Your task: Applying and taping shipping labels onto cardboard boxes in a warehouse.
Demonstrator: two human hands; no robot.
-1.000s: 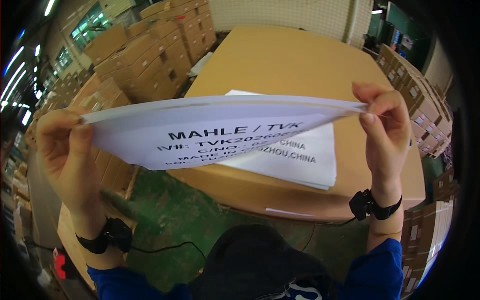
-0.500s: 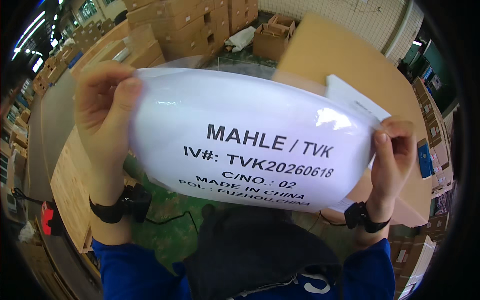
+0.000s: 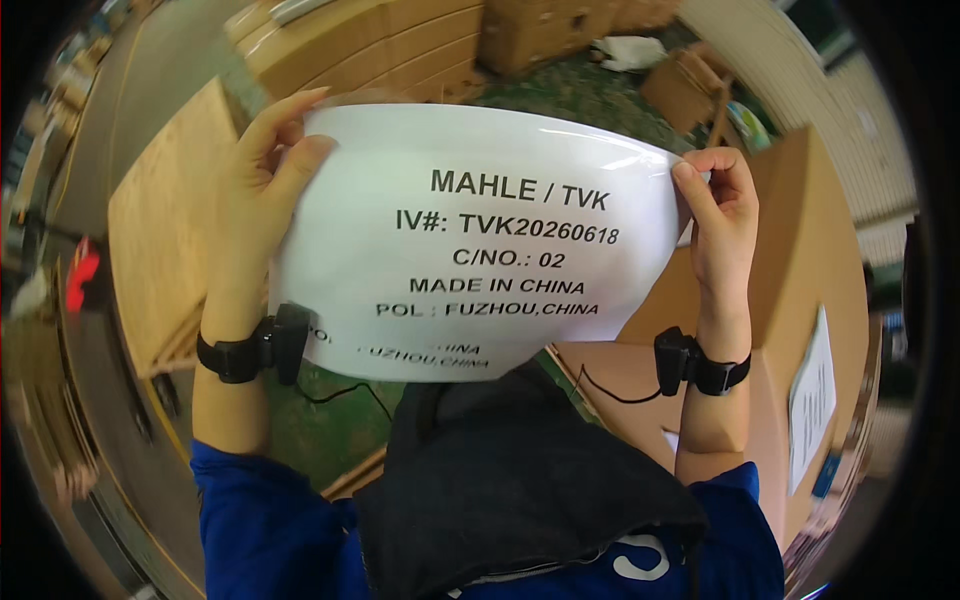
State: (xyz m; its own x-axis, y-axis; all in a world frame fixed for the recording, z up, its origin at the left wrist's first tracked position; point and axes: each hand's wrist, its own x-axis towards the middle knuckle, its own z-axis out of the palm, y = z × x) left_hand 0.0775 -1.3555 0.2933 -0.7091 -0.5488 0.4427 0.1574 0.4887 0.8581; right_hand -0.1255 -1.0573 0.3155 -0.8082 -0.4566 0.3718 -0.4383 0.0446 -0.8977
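A large white printed label sheet (image 3: 500, 150) with black lettering is stretched between my hands in front of my chest. My left hand (image 3: 262, 190) pinches its upper left corner between thumb and fingers. At the upper right corner, my right hand (image 3: 724, 215) grips it the same way. The sheet bows, and light glints along its glossy top edge. Below its main text a second, partly hidden set of lines shows, so another layer or sheet seems to lie with it. Black bands with small boxes circle both wrists.
A big brown carton (image 3: 810, 240) stands close on my right, a white printed sheet (image 3: 812, 400) on its side. Wooden boards (image 3: 165, 220) are at left, stacked cartons (image 3: 390, 50) ahead. An opened carton (image 3: 682, 92) sits farther back on the green floor (image 3: 335, 440).
My view has turned, so the big carton sits farther right. The sheet appears smaller and more level, its lower layer now showing. Both hands keep their grip on its corners.
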